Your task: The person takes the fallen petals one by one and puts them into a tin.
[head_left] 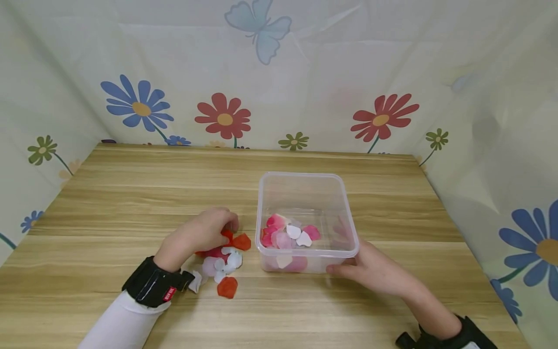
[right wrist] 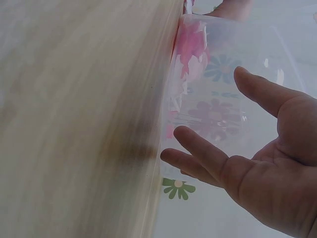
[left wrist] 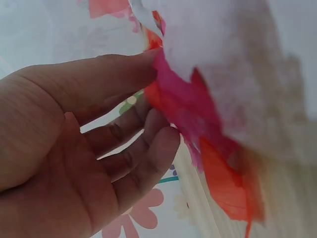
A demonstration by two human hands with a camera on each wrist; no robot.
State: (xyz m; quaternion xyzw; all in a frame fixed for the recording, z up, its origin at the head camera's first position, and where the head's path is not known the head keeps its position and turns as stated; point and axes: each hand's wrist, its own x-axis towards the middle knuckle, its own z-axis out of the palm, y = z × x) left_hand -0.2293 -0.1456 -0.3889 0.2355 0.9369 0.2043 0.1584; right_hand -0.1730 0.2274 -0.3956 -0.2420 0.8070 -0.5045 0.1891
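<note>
Petals lie in a loose pile on the table, between its left edge and a clear box, well away from the far edge. More petals sit inside the box. The left hand is at the pile, fingers bent and touching red petals; I cannot tell if they pinch any. The right hand is at the box's near right corner, fingers spread.
</note>
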